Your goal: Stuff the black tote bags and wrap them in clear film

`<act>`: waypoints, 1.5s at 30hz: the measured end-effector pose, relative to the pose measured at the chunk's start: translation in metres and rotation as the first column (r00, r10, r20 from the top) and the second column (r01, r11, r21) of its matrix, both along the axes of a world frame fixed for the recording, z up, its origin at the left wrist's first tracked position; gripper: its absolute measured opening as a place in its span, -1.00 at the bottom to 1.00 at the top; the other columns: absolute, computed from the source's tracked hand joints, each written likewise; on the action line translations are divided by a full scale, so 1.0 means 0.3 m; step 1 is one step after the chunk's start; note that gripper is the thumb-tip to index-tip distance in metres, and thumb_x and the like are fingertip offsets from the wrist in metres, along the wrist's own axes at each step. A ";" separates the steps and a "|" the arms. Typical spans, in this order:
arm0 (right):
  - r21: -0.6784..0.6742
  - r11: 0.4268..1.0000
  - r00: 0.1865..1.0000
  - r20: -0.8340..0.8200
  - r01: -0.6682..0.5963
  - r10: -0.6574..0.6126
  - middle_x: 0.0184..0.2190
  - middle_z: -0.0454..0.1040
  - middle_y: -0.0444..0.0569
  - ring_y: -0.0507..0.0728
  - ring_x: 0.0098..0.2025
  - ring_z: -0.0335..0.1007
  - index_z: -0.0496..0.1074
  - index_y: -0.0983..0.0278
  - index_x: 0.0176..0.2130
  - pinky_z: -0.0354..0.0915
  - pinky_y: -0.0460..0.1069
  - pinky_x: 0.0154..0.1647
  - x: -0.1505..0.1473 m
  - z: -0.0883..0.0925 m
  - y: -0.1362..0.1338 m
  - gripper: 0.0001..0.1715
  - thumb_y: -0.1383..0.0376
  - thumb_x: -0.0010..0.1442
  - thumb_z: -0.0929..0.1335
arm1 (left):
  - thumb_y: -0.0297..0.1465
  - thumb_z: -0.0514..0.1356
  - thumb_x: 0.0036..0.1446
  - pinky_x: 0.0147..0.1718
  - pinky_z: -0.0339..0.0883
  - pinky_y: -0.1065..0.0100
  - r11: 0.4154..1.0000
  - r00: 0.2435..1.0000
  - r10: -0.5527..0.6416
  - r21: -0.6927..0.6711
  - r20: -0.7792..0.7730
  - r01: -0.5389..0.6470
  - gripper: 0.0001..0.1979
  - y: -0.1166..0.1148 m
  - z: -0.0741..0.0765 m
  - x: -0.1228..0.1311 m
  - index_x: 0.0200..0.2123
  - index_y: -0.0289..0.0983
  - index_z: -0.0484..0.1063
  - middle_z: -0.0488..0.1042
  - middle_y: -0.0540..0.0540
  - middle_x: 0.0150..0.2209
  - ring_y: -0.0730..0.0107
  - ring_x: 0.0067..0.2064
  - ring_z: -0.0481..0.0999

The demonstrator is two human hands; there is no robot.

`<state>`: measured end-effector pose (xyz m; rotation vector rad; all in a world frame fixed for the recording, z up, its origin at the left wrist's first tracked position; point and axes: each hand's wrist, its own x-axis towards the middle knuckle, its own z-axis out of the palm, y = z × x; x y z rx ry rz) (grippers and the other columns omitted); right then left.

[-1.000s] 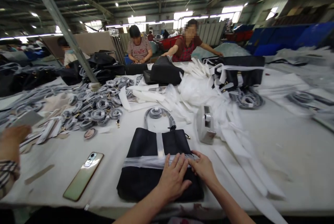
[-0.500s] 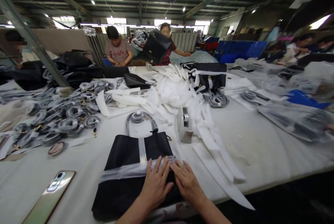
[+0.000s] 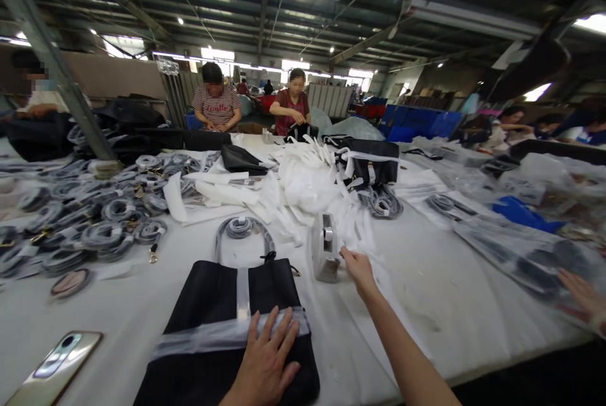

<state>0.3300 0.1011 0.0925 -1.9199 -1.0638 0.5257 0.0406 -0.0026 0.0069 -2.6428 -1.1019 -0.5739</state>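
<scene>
1. A worker's left hand [image 3: 269, 355] lies palm down with fingers spread on a soft black bag [image 3: 199, 371], pressing on its right-hand part; the hand is flat, clasping nothing.
2. The bag rests flat on a long table covered in pale sheeting [image 3: 426, 330], directly in front of the worker, its lower edge running out of view.
3. A translucent whitish band [image 3: 203, 338] crosses the bag's front, the fingers of the left hand overlapping it, while a narrow pale strip [image 3: 243, 286] runs from the top edge down to the band.
4. Beyond the bag's top edge, an arched handle in grey wrapping [image 3: 219, 238] frames a coiled grey-wrapped strap [image 3: 239, 227].
5. The right hand [image 3: 357, 270] reaches forward to a squat, light-grey tape dispenser [image 3: 326, 261], its bent fingertips at the near right side; whether they grasp tape or merely touch the dispenser cannot be told.
6. White foam-like strips [image 3: 175, 201] sprawl behind the dispenser, and a heap of grey-wrapped strap coils [image 3: 118, 210] covers the table's left side.
7. At lower left lies a pale, shiny smartphone [image 3: 59, 365], camera side up.
8. Across the table sit a person in a striped shirt [image 3: 218, 106] and a person in a dark red top [image 3: 291, 109]; at right, a co-worker's hand [image 3: 584, 295] meets clear plastic sheeting [image 3: 521, 248].
</scene>
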 end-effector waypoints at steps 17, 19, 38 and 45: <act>0.086 0.996 0.998 -0.065 0.022 -0.016 -0.41 0.53 -0.05 0.15 -0.22 0.44 0.47 0.33 -0.47 0.28 -0.04 -0.19 -0.058 0.021 0.034 -0.67 0.09 0.04 0.40 | -0.17 0.03 0.21 0.22 -0.16 -0.12 0.998 1.000 -0.006 -0.059 0.017 0.007 -0.38 -0.004 0.016 -0.007 0.31 -0.08 -0.04 0.08 0.00 0.33 0.04 0.27 0.10; 0.132 0.990 0.998 -0.047 0.045 -0.039 -0.35 0.55 -0.04 0.17 -0.17 0.43 0.49 0.32 -0.45 0.26 -0.04 -0.16 -0.065 0.016 -0.011 -0.65 0.06 0.00 0.38 | -0.17 0.05 0.20 0.22 -0.14 -0.11 0.999 1.000 -0.004 -0.052 0.022 0.005 -0.37 -0.005 0.014 -0.006 0.31 -0.07 -0.04 0.11 -0.02 0.32 0.04 0.27 0.11; 0.071 0.990 0.948 -0.304 0.120 -0.093 -0.46 0.56 -0.02 0.18 -0.34 0.47 0.55 0.34 -0.29 0.33 0.01 -0.27 -0.112 -0.160 -0.205 -0.57 0.08 -0.04 0.36 | -0.26 0.03 0.23 0.20 -0.07 -0.07 0.994 0.999 0.001 -0.107 0.043 0.004 -0.37 -0.002 -0.025 0.001 0.32 -0.23 -0.06 0.09 -0.18 0.32 0.08 0.28 0.12; 0.056 0.984 0.866 -0.484 0.172 -0.124 -0.47 0.56 -0.01 0.15 -0.41 0.50 0.16 0.44 0.22 0.37 -0.01 -0.36 -0.116 -0.140 -0.247 -0.11 0.14 -0.02 0.36 | -0.39 -0.06 0.30 0.12 0.13 0.06 0.950 0.950 0.160 -0.304 0.268 -0.075 -0.57 0.023 -0.027 0.014 0.23 -0.21 0.17 0.31 -0.20 0.20 0.21 0.19 0.30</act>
